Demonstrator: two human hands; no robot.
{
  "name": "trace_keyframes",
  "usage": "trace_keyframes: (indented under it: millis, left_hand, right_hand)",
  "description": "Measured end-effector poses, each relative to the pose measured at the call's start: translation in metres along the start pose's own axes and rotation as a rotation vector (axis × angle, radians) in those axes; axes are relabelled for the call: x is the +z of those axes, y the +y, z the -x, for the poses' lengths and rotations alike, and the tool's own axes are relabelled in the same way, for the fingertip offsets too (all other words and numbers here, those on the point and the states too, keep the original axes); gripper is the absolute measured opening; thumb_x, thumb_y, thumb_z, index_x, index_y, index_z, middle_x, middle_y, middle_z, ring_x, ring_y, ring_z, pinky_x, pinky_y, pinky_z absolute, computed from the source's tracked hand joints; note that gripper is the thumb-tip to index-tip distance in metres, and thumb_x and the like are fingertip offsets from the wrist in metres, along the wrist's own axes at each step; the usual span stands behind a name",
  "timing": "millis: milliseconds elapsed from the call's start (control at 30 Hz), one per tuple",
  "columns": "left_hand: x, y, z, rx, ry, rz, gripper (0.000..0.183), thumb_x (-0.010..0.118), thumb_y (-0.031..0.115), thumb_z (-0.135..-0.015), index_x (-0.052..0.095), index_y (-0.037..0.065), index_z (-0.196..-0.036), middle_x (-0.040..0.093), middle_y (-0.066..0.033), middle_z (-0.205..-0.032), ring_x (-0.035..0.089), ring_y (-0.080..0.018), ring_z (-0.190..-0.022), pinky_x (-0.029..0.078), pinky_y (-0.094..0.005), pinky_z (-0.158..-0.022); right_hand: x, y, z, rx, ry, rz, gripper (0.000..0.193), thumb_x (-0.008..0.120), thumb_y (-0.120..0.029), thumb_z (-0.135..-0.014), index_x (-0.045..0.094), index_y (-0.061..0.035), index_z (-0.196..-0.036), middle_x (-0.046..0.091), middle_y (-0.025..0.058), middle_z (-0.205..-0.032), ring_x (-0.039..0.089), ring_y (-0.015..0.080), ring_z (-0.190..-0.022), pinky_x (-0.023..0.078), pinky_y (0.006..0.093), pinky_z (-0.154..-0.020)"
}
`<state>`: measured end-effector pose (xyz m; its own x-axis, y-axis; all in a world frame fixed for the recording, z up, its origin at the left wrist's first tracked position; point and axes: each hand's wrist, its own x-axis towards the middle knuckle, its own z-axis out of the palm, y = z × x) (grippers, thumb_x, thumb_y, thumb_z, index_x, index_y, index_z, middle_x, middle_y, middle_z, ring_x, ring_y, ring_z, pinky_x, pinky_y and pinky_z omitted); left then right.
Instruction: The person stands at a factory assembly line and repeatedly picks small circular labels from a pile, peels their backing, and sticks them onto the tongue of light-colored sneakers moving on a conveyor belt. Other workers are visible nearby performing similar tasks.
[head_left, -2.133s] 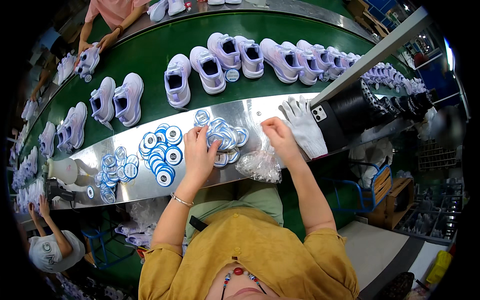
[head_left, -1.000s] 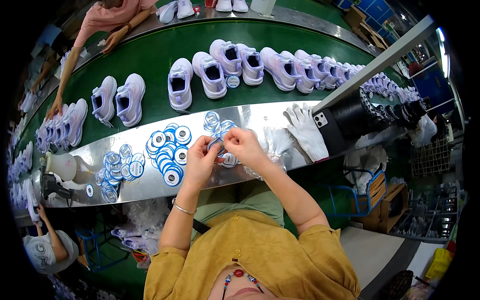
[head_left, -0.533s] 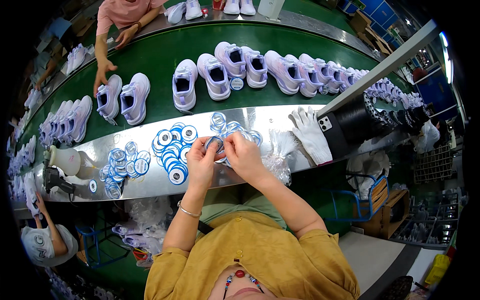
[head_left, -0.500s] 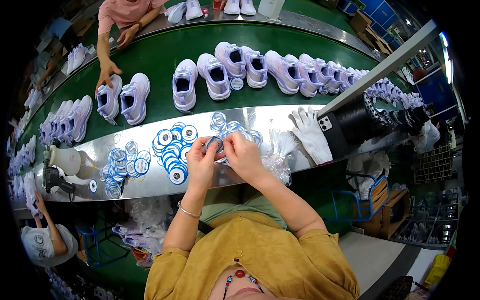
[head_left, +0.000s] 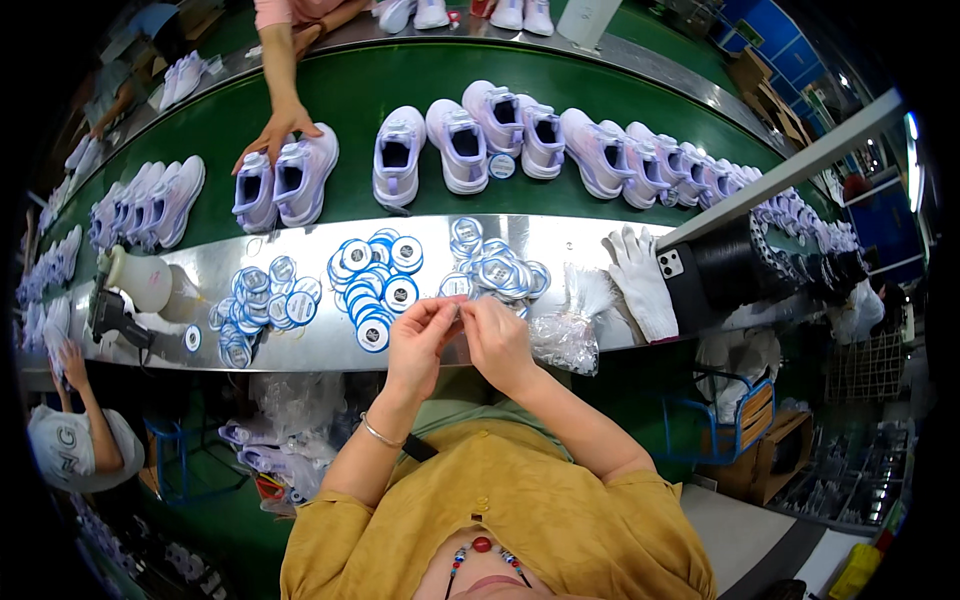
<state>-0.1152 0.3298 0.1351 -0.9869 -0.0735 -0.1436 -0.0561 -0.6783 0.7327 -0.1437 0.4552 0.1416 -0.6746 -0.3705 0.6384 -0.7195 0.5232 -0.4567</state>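
Note:
My left hand [head_left: 420, 340] and my right hand [head_left: 495, 342] meet above the near edge of a metal bench [head_left: 400, 228], fingertips pinched together. Whatever lies between them is too small and hidden to make out. Just beyond my hands is a heap of round blue-rimmed tags [head_left: 500, 272]. A middle heap of tags [head_left: 374, 290] with dark centres lies beside my left hand, and another tag heap [head_left: 262, 305] sits farther left. Right of my right hand rests a clear plastic bag [head_left: 568, 335] with thin pale strands spreading from it.
Lavender sneakers [head_left: 400, 150] stand along a green belt [head_left: 350, 75] beyond the bench. Across it, another person's hand [head_left: 282, 135] touches a pair. A white glove [head_left: 642, 285] and a phone [head_left: 670, 263] lie right; a black tool [head_left: 118, 318] and white container [head_left: 142, 280] stand left.
A round tag showed in my left fingers before; now it is out of sight between my pinched hands. The other person's hand has moved rightward with the sneakers. The whole view has shifted.

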Motion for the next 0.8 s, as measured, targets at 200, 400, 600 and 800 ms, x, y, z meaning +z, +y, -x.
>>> trace_keyframes:
  millis: [200,400,600,800]
  left_hand:
    - [-0.023,-0.012,0.019,0.066,0.056,-0.19,0.007,0.058,0.005,-0.09,0.061,-0.001,-0.093,0.063,-0.0031,-0.091,0.055,-0.0067,-0.076,0.045,-0.0202,-0.069]
    - [-0.036,-0.009,0.021,0.413,0.042,-0.78,0.004,0.056,0.003,-0.089,0.057,0.0,-0.088,0.061,-0.0046,-0.087,0.056,-0.0075,-0.076,0.046,-0.0199,-0.066]
    - [-0.053,0.0,0.027,0.173,-0.016,-0.685,0.005,0.058,0.004,-0.088,0.056,0.0,-0.088,0.059,-0.0052,-0.085,0.056,-0.0095,-0.071,0.046,-0.0219,-0.063]
    - [-0.08,0.042,-0.018,0.527,0.099,-1.088,0.015,0.062,0.009,-0.085,0.06,-0.001,-0.095,0.059,-0.0111,-0.087,0.057,-0.0196,-0.075,0.046,-0.0307,-0.066]
  right_hand:
    - [0.009,-0.01,0.019,0.176,-0.107,-0.234,0.011,0.051,-0.006,-0.09,0.055,-0.0008,-0.098,0.057,0.0119,-0.077,0.058,0.0237,-0.065,0.046,0.031,-0.055]
    - [0.006,0.0,0.009,0.853,-0.42,-1.092,0.013,0.056,-0.013,-0.091,0.059,-0.001,-0.096,0.056,-0.0008,-0.078,0.05,0.0049,-0.067,0.043,0.0209,-0.058]
    - [0.013,0.013,0.009,0.698,-0.593,-0.895,0.014,0.061,-0.014,-0.086,0.057,-0.0005,-0.086,0.056,0.0006,-0.071,0.05,0.006,-0.063,0.042,0.0217,-0.057]
    - [0.018,0.002,0.001,0.639,-0.468,-0.636,0.015,0.061,-0.014,-0.085,0.057,0.001,-0.083,0.057,0.0037,-0.066,0.05,0.0081,-0.06,0.041,0.0242,-0.055]
